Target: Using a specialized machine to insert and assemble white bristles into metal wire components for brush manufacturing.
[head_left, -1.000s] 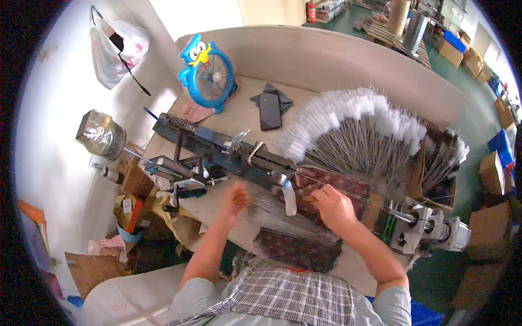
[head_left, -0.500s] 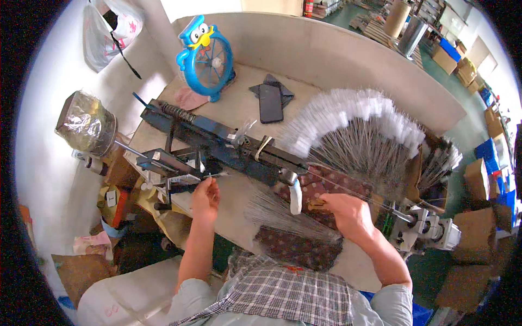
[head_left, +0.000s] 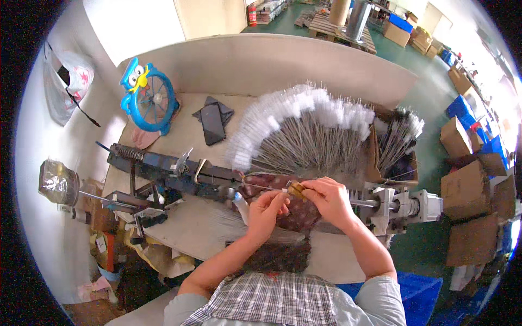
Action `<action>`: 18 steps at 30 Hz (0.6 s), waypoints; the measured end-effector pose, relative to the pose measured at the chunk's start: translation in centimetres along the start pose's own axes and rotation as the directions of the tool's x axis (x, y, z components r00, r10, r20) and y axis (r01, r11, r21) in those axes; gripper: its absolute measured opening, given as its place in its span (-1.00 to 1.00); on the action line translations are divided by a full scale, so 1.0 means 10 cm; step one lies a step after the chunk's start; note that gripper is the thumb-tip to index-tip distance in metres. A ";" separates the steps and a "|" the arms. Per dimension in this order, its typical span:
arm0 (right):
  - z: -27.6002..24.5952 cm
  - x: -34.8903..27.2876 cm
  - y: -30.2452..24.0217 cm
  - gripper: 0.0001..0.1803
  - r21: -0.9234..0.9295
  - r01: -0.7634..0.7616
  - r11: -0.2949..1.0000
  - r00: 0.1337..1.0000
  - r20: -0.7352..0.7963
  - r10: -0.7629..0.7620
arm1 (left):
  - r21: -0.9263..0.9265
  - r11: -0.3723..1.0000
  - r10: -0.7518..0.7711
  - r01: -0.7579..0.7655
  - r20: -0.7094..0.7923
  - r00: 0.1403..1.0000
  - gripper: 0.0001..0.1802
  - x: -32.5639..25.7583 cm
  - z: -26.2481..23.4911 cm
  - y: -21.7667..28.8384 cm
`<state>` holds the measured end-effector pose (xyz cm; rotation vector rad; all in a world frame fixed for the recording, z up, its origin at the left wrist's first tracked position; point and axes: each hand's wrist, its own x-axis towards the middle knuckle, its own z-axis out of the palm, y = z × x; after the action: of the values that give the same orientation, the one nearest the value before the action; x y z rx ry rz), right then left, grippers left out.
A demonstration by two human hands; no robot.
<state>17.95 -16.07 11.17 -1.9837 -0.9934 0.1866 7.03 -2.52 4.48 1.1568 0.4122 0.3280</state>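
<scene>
My left hand [head_left: 267,212] and my right hand [head_left: 325,198] meet over a dark patterned cloth [head_left: 296,217] at the middle of the bench. My right hand pinches a small brass-coloured piece [head_left: 296,189] at the end of a thin wire [head_left: 260,186] that runs left toward the dark metal machine [head_left: 163,171]. My left hand's fingers close on the same spot from the left. Behind my hands, a fan of white-tipped wire brushes [head_left: 304,122] spreads over the table. A thin bundle of loose wires [head_left: 223,225] lies in front of the machine.
A grey motor unit [head_left: 399,206] stands to the right. A blue bird-shaped fan [head_left: 149,98] and a dark phone [head_left: 212,122] lie at the back left of the table [head_left: 179,136]. Cardboard boxes [head_left: 470,190] stand on the green floor at right. A plastic-wrapped spool [head_left: 57,182] sticks out at left.
My left hand has come in from the machine's left side to the centre. My right hand has lifted from the cloth to meet it at the brass piece.
</scene>
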 end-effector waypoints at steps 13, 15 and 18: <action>0.12 0.21 -0.15 -0.81 -0.286 0.352 0.891 0.923 -0.056 -0.382 | -0.107 0.994 -0.025 -0.008 -0.305 0.952 -0.84 -0.04 -0.10 0.15; 0.34 0.37 -0.15 -0.81 -0.367 0.306 0.878 0.937 -0.047 -0.346 | -0.234 0.970 -0.127 0.060 -0.282 0.951 -0.84 -0.03 -0.09 0.24; 0.53 0.46 -0.14 -0.82 -0.435 0.272 0.858 0.958 0.039 -0.284 | -0.325 0.941 -0.174 0.091 -0.236 0.956 -0.82 -0.03 -0.16 0.24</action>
<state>17.76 -8.98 10.16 -2.1967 -1.3849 -0.2470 5.91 -0.48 6.16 0.7727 0.6444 0.4130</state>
